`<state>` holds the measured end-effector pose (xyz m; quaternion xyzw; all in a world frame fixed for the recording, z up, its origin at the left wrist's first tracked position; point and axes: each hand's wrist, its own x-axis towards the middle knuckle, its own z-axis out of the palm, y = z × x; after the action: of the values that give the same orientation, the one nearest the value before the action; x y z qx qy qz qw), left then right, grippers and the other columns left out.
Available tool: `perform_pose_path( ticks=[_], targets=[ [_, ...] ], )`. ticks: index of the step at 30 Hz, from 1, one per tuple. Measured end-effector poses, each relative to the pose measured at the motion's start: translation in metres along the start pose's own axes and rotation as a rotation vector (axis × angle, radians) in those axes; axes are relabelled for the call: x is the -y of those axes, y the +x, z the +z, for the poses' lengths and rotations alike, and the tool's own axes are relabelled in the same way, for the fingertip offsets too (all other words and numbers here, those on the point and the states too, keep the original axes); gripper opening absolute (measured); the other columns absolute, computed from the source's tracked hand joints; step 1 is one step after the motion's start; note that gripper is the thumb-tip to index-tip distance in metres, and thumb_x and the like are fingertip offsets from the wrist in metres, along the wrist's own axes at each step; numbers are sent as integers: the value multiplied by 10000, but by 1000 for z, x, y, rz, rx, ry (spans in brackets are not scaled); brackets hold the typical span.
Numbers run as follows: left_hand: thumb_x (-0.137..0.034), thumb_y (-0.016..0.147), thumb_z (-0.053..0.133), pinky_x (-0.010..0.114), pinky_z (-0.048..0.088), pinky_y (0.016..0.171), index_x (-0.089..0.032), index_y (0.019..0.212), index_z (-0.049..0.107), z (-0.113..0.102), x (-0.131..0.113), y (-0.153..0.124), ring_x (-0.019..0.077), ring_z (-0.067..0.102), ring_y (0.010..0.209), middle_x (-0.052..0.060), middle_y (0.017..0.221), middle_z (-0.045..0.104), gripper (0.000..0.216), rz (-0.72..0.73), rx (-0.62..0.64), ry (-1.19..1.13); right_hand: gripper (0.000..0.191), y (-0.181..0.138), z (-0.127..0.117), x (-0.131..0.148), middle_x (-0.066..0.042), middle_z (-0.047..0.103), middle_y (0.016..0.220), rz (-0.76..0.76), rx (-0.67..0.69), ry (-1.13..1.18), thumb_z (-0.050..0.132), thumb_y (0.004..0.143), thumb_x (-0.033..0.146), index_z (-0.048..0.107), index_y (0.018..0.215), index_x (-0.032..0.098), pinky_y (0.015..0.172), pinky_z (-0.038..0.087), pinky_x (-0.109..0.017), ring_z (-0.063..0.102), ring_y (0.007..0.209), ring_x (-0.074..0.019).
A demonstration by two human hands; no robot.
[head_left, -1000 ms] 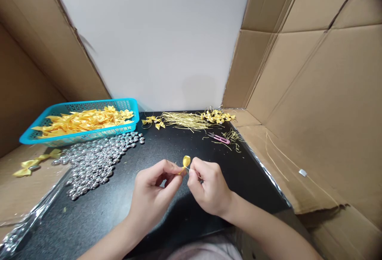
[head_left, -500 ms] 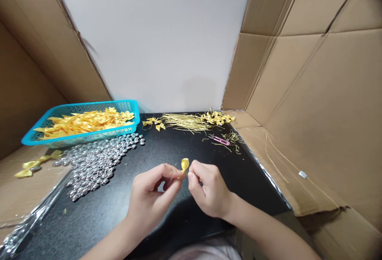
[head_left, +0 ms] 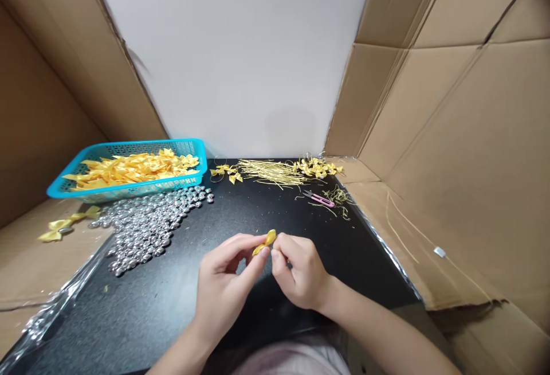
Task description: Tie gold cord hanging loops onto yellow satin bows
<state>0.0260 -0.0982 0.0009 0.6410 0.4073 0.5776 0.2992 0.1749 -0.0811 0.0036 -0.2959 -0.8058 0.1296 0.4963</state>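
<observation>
A small yellow ribbon bow (head_left: 265, 241) is pinched between the thumb and fingers of my left hand (head_left: 231, 274), just above the black tabletop. Close on its right, my right hand (head_left: 298, 269) is curled into a pinch, thumb against forefinger. Whatever those right fingertips grip is too small or too hidden to name. The bow's loops show past the left thumb; its back and knot are covered by fingers.
A blue basket (head_left: 64, 192) of yellow bows stands far left, with many silver beads (head_left: 150, 226) before it. Gold ties (head_left: 270, 172), finished-looking bows (head_left: 315, 166) and pink thread snips (head_left: 320, 198) lie at the back. Cardboard walls (head_left: 468, 151) flank the table.
The bow has turned in my left fingers, from upright to slanting with both loops showing. My right hand stays pinched beside it. The whole view has shifted slightly.
</observation>
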Motion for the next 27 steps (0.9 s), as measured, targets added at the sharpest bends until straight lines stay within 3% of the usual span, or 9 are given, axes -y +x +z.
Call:
perform_pose_path(
  ticks=[9,18,23,27],
  targets=[
    [-131,781,677,166,512,609,-251,883,772,-7,8,-7,121,660,684,4,780,741,184,-116,33,-145,195,-6,8,-2,43,380,572,12,71,-9,387,837,128,313,689,230,496,312,-244,391,484,-113],
    [-203,743,720,181,535,644,-192,842,749,-5,7,-5,144,687,707,24,733,750,103,-351,25,-288,179,-7,9,-2,44,377,569,31,71,23,395,827,121,337,693,225,485,307,-241,373,471,-106],
    [-193,726,738,127,471,533,-179,721,646,-4,6,-7,79,595,560,-27,634,684,93,-373,-22,-307,192,-8,8,-2,48,368,558,66,72,26,407,826,146,326,672,227,472,304,-234,373,461,-101],
    [-184,725,735,123,464,533,-175,686,635,-4,7,-8,73,583,558,-30,620,663,107,-340,-34,-266,205,-7,7,-1,54,343,557,77,54,37,407,821,134,315,663,224,463,284,-229,352,451,-92]
  ],
)
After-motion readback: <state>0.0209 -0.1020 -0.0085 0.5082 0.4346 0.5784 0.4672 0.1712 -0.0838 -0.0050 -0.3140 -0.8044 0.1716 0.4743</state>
